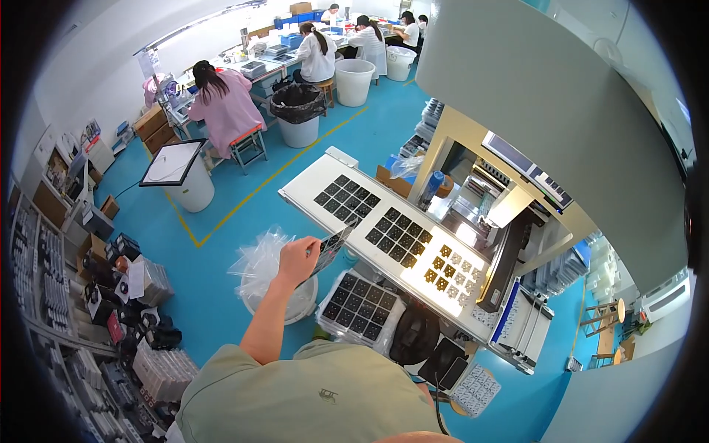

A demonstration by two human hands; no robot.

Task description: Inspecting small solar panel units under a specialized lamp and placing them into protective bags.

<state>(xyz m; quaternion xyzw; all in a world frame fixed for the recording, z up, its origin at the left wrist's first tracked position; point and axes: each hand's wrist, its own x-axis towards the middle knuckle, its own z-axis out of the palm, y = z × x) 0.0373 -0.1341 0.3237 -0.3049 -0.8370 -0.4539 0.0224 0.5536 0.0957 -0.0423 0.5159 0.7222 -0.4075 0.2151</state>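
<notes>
My left hand (pixel 298 260) is closed on the edge of a thin see-through sheet (pixel 334 249) with dark squares, held tilted beside the long white machine table (pixel 303 190). On that table lie a grid of black square pieces (pixel 347 198), a second grid (pixel 399 236) and a brightly lit third grid (pixel 446 272), where dark and pale squares mix. Below the table, close to my body, a stack of trays (pixel 360 304) carries more black squares. My right hand does not show; only a bit of skin appears at the lower edge.
A white bin (pixel 284 314) with clear plastic film stands under my left forearm. The large machine (pixel 561 111) rises over the table's right end. Shelves and boxes (pixel 148 280) line the left. Several people sit at a far workbench beside white bins (pixel 354 81).
</notes>
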